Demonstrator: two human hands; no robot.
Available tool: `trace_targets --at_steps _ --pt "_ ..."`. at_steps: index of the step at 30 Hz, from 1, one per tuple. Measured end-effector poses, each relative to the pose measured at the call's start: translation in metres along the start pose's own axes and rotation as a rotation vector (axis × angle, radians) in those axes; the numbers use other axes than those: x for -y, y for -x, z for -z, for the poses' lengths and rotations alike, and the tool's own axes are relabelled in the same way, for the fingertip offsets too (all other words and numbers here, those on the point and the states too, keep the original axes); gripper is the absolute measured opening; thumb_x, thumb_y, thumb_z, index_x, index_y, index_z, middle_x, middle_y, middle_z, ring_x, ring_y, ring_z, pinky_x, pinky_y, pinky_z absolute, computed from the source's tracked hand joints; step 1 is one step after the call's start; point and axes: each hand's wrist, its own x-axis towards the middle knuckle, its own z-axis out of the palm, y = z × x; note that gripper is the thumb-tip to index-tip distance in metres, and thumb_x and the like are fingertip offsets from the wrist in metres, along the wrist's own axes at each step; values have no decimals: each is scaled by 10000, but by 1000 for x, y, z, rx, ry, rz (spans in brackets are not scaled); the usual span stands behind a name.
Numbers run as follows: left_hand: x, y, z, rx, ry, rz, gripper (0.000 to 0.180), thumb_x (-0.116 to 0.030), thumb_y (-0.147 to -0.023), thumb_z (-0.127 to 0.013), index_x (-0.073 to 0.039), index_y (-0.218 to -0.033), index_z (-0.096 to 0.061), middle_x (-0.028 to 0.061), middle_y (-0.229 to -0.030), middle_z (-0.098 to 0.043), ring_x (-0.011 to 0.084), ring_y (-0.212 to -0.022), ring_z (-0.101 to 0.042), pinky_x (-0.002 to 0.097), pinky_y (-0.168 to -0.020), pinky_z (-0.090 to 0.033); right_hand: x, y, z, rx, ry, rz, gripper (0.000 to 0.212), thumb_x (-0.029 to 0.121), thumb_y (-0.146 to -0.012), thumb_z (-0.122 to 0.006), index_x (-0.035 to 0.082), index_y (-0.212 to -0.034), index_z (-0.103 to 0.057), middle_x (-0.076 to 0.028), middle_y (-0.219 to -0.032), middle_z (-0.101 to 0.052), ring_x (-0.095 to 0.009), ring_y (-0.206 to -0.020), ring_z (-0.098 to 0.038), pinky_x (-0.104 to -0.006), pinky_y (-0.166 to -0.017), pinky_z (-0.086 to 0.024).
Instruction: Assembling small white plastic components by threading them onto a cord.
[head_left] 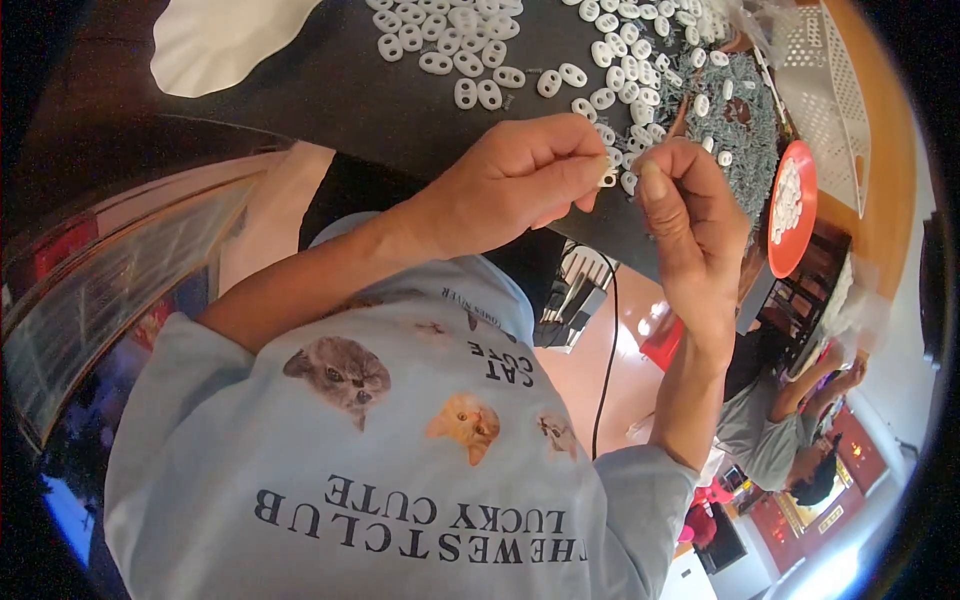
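My left hand [530,180] pinches a small white two-hole plastic piece [607,179] between thumb and fingertips, over the near edge of the dark table. Close on its right, my right hand [692,215] is closed, thumb against the bent forefinger; whatever it may hold is too small to make out. Just beyond both hands lie many loose white oval two-hole pieces [628,92]. A second group of white ovals [450,35] spreads farther left on the table.
A heap of small grey metal-looking parts [745,110] lies right of the ovals. Beside it are a red plate [792,240] of small white pieces and a white perforated basket [825,110]. At the far left sits a white wavy-edged tray [215,50]. Another person [775,425] works at right.
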Motion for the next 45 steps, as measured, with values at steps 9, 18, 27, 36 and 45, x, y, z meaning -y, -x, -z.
trace_targets --at_steps 9,18,27,36,45 --pt "1 0 0 24 -11 -25 163 -191 -986 -469 -46 -951 -535 -10 -744 -518 17 -545 -384 168 -454 -301 2 -3 -4 30 65 11 124 105 -918 -577 -15 -894 -557 -43 -722 -549 -109 -651 -476 -252 -595 -418" --pt "0 2 2 46 -12 -5 176 -216 -985 -472 -57 -925 -521 -19 -729 -502 12 -548 -379 166 -450 -292 2 -5 -8 40 93 48 130 110 -915 -585 -13 -884 -558 -51 -710 -560 -111 -636 -481 -259 -583 -419" --pt "5 2 -3 -55 -58 -98 202 -184 -971 -474 -42 -831 -511 -27 -662 -476 50 -605 -431 218 -539 -371 2 -6 -22 -38 107 104 155 121 -924 -574 1 -830 -542 -38 -650 -526 -99 -574 -439 -261 -518 -378" --pt "3 6 0 -55 -152 -127 217 -256 -986 -463 -63 -903 -519 -37 -693 -459 28 -602 -386 180 -508 -318 2 -3 -32 -93 78 99 163 115 -928 -564 2 -815 -537 -40 -638 -519 -96 -568 -435 -270 -509 -378" --pt "3 6 1 -53 -142 -112 201 -231 -978 -468 -55 -902 -529 -41 -692 -459 22 -589 -378 175 -494 -303 3 0 -33 -88 86 66 152 115 -933 -560 1 -833 -541 -17 -654 -512 -70 -587 -421 -254 -511 -367"
